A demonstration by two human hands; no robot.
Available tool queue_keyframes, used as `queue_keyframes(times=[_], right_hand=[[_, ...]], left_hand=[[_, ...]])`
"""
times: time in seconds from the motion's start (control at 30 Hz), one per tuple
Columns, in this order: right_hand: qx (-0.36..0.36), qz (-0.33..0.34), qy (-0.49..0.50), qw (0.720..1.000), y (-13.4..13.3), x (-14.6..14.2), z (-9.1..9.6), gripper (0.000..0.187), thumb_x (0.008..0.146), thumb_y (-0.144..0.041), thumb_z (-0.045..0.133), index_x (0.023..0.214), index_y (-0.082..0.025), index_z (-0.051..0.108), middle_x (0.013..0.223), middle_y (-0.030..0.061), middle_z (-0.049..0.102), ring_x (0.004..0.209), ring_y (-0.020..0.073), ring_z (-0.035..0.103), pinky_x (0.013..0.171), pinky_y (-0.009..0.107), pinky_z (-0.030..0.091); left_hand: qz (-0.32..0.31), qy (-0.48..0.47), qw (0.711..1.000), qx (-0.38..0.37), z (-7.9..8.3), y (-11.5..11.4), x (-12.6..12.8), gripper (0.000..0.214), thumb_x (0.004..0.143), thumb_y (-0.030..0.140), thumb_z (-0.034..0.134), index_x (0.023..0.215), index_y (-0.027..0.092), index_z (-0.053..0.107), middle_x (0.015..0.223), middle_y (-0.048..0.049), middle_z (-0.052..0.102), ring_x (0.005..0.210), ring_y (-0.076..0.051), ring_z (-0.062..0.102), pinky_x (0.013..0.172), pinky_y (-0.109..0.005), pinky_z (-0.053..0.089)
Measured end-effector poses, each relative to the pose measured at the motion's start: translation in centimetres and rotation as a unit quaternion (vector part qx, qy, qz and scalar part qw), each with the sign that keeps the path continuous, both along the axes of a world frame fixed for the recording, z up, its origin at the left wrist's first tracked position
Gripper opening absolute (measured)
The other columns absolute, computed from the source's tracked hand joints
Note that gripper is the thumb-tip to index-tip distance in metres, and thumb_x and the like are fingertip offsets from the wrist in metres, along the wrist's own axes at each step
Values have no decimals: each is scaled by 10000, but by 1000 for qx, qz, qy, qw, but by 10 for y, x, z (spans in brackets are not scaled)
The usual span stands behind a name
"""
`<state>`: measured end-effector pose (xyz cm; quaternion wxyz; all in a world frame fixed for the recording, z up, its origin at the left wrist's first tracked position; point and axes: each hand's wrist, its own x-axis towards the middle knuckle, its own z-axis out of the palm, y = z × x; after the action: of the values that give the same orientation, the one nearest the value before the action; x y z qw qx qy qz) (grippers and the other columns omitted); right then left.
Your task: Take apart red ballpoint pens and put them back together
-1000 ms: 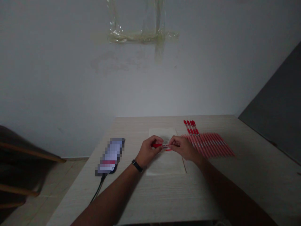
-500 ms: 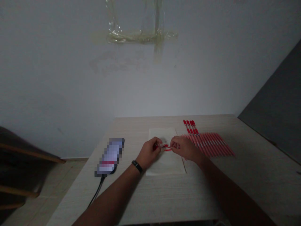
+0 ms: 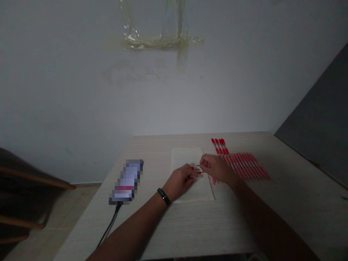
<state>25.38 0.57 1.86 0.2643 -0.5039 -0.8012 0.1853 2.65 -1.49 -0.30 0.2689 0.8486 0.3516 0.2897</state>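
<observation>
Over the pad of paper (image 3: pixel 190 194), my two hands work close together. My left hand (image 3: pixel 181 181) has its fingers closed around small red and clear pen parts, mostly hidden by the fingers. Just to its right, my right hand (image 3: pixel 217 168) pinches a thin red stick (image 3: pixel 198 165) that looks like a pen refill. A second thin red stick (image 3: pixel 200 172) spans the gap between the hands; which hand grips it I cannot tell. Beyond my right hand lies a row of red pens (image 3: pixel 248 166), partly covered by the wrist. Several red-capped pens (image 3: pixel 220 146) lie behind it.
A phone (image 3: pixel 127 181) with a blurred screen lies at the left of the wooden table (image 3: pixel 190 228), a black cable (image 3: pixel 110 223) running from it. Behind the table rises a wall (image 3: pixel 231 90) with clear tape on it. Wooden furniture (image 3: pixel 24 203) stands at the lower left.
My left hand has moved to the right and slightly down, closer to my right hand. The right hand has shifted slightly up and right with its fingers still pinched.
</observation>
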Motion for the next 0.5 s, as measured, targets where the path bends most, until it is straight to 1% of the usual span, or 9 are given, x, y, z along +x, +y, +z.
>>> queue_keyframes(times=[0.07,0.23,0.4,0.5], right_hand=[[-3,-6,-4,1000,0,0,1,25,847,-191,651,834,-197,672,764,24,681,703,168,613,640,264,391],[-14,-4,-11,1000,1,1,-1,21,852,-200,656,846,-196,675,761,20,695,692,161,621,623,254,384],[-5,0,-21,1000,2,1,-3,37,848,-192,654,819,-202,675,739,12,696,703,165,638,633,258,393],[-25,3,-20,999,2,0,-4,42,844,-190,651,809,-207,669,719,8,694,651,161,637,603,257,402]], left_hand=[[-15,5,1000,3,-1,-2,4,169,868,148,631,996,209,724,986,-69,685,871,-194,635,797,-297,489],[-38,22,999,12,-3,-4,10,154,866,176,667,1006,220,713,920,-54,699,869,-211,637,830,-326,490],[-79,10,997,8,-7,-3,12,92,904,194,650,950,219,725,979,-67,730,906,-213,655,865,-338,497],[-83,10,997,1,-9,-3,13,95,903,205,663,955,223,740,1007,-71,738,917,-216,665,881,-350,504]])
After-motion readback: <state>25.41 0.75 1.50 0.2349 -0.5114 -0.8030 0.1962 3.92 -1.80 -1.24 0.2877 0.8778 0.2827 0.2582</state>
